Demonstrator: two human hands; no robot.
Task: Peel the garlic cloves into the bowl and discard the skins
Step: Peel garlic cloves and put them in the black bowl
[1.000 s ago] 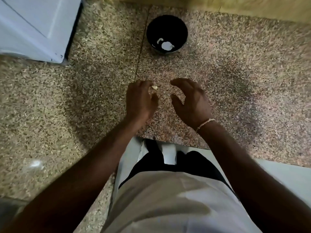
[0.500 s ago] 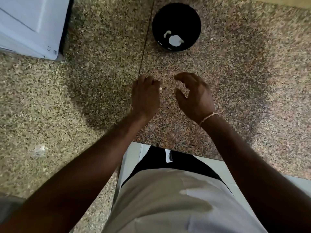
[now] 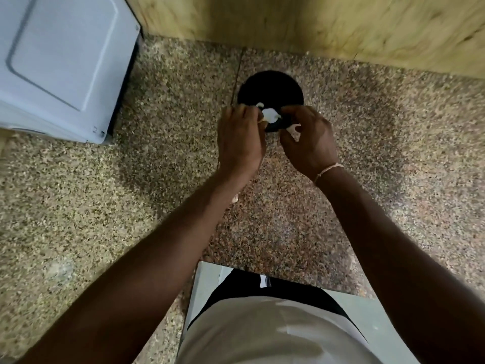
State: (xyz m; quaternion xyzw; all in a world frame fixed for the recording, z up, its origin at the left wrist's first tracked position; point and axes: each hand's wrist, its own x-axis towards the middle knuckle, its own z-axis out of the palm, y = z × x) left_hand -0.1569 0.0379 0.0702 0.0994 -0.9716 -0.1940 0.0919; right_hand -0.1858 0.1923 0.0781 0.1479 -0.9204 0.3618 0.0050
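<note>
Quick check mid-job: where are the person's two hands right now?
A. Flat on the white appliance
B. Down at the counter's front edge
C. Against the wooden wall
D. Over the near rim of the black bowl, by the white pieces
D: the left hand and right hand meet over the near rim of the black bowl, beside the white garlic pieces.

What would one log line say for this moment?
left hand: at black bowl | right hand: pinching white scrap | peeled garlic: in bowl | surface: granite counter
</note>
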